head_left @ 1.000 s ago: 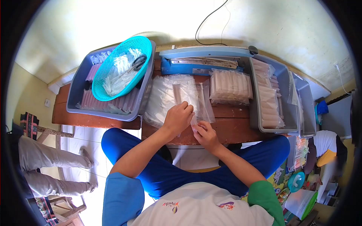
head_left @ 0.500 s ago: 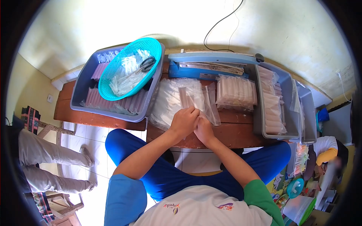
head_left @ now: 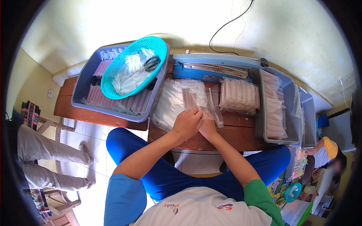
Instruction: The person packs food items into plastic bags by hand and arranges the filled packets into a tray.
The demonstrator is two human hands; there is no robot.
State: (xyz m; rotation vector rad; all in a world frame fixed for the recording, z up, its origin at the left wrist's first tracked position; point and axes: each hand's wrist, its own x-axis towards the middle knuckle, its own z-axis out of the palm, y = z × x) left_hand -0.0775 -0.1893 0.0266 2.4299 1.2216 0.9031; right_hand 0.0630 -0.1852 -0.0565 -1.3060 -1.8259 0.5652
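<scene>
My left hand [head_left: 187, 123] and my right hand [head_left: 206, 127] meet above the front of the table, fingers closed and pinching. Between them is the near end of a clear plastic bag [head_left: 190, 99] with a pinkish tint; my fingers partly cover it. It lies over a stack of flat clear plastic bags [head_left: 167, 98]. Just right of my hands lies another narrow clear plastic piece [head_left: 215, 103]. Beyond it sits a bundle of pale pink filled plastic tubes [head_left: 239, 94].
A blue sealer-like machine with a long lever [head_left: 218, 59] stands behind. At left, a grey-blue tub [head_left: 78, 98] of pink tubes carries a turquoise basket [head_left: 107, 86] with plastic and scissors [head_left: 152, 64]. A grey tub [head_left: 260, 116] stands right. Other people are at both sides.
My hands stay together on the plastic bag with only a slight shift of the fingers. The view has moved a little. The person at far right has raised their upper body and reaches an arm out.
</scene>
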